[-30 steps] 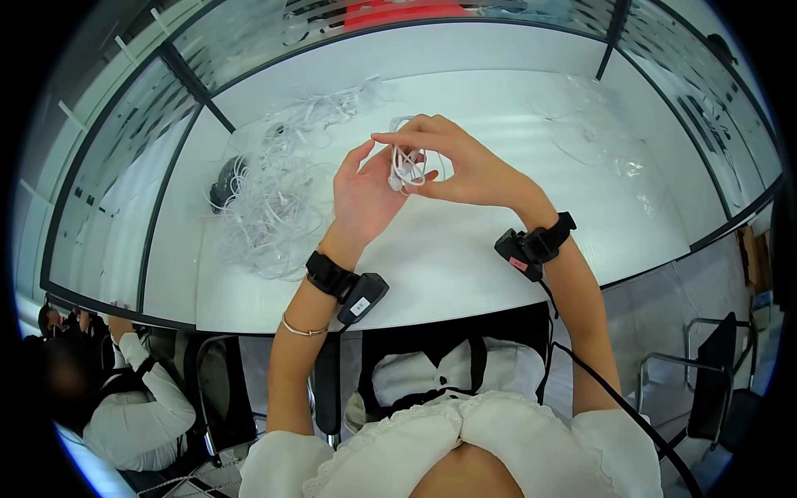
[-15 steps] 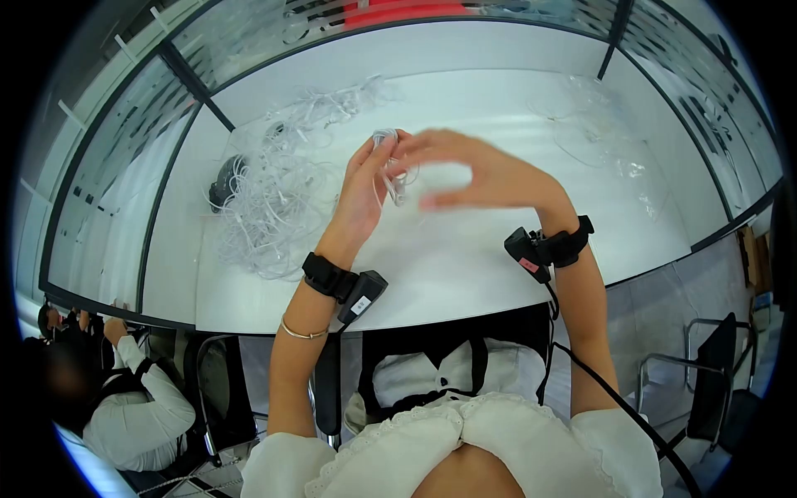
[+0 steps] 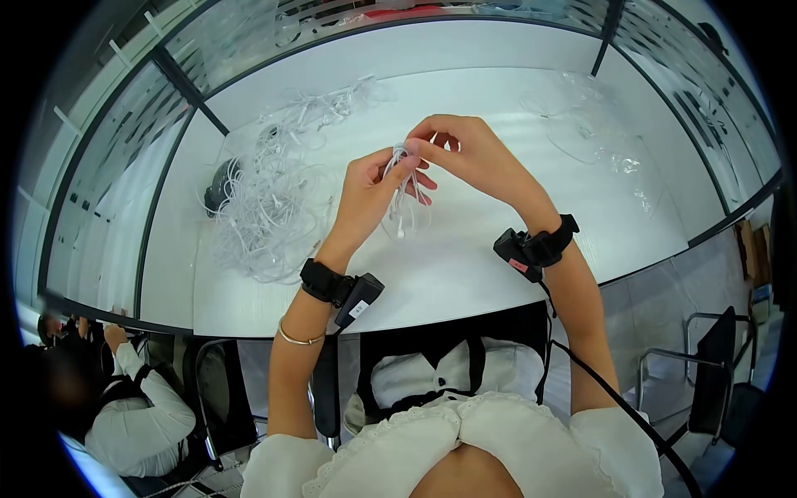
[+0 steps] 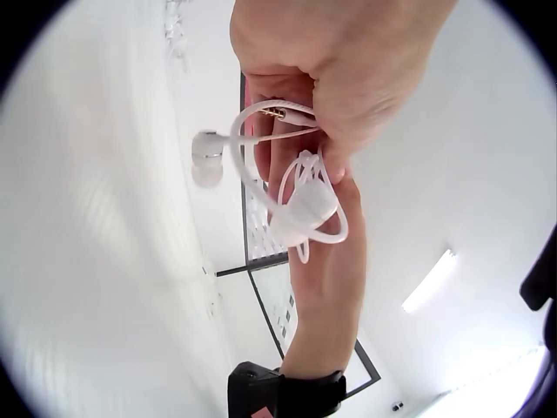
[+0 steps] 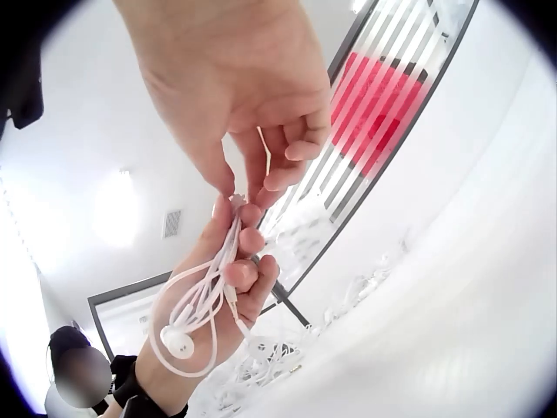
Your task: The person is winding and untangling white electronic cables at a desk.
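Note:
A bundle of white wired earphones (image 3: 402, 219) is held up above the table between both hands. My left hand (image 3: 364, 197) grips the looped cable between thumb and fingers, and loops hang below it. At the top of the bundle, my right hand (image 3: 477, 158) pinches the gathered cable between thumb and index finger, its other fingers curled. In the left wrist view, an earbud (image 4: 208, 157) sticks out to one side and the metal plug (image 4: 277, 112) shows by the fingers. Another earbud (image 5: 178, 342) dangles inside a loop in the right wrist view.
A tangled heap of white earphone cables (image 3: 266, 216) covers the table's left side, with a dark round object (image 3: 222, 187) beside it. Clear plastic bags (image 3: 610, 145) lie at the right back. Low partitions ring the white table (image 3: 465, 274). Another person (image 3: 137, 411) sits at left.
My right hand swung away from the bundle, then came back to pinch its top. My left hand turned from palm-up to gripping the earphones, which now hang lower.

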A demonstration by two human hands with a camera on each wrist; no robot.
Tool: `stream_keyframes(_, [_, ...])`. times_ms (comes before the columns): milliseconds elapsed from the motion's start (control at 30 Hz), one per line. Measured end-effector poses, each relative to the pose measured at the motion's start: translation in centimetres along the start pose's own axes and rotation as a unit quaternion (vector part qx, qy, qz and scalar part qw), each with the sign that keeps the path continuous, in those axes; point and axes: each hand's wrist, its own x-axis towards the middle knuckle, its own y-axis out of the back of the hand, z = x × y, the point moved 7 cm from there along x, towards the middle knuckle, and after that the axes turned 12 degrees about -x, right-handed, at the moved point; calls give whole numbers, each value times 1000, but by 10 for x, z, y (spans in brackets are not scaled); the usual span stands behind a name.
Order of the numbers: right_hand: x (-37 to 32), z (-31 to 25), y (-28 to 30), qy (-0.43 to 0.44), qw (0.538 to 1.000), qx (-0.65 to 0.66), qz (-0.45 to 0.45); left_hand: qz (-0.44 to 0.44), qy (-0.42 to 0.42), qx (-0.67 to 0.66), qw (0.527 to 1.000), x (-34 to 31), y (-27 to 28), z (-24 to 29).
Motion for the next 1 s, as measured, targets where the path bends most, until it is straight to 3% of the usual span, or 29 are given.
stream_keyframes(200, [0,-2,-1,27,1000,2,-6,-30,-5,-6,1000,0,-4,1])
stream_keyframes(267, [1,0,1,26,999,6,32,-20,-4,-17,1000,0,-7,-2])
stream_keyframes(367, [2,2,-2,26,997,49,53,-41,89,-105,990,-4,-6,-10])
stream_keyframes(467, [3,6,-5,38,994,91,51,-40,123,-193,973,-5,-7,-11])
stream_keyframes(567, [3,4,-7,36,993,111,-3,-127,155,-280,939,-9,-9,-9])
stream_keyframes(633, [2,9,-9,9,991,109,-71,-101,167,-171,966,-12,-3,-7])
stream_keyframes(700, [3,18,-5,4,993,98,-62,-49,130,17,990,-10,1,10])
stream_keyframes(767, [4,20,-2,-17,994,85,-63,5,101,140,985,5,26,31])
stream_keyframes(833, [5,19,-3,-21,995,78,-57,77,48,315,945,26,67,59])
stream_keyframes(933, [3,19,-10,-29,995,54,-76,133,-14,527,839,93,144,83])
stream_keyframes(1000, [-1,19,-16,-20,995,30,-98,141,24,602,786,139,176,65])
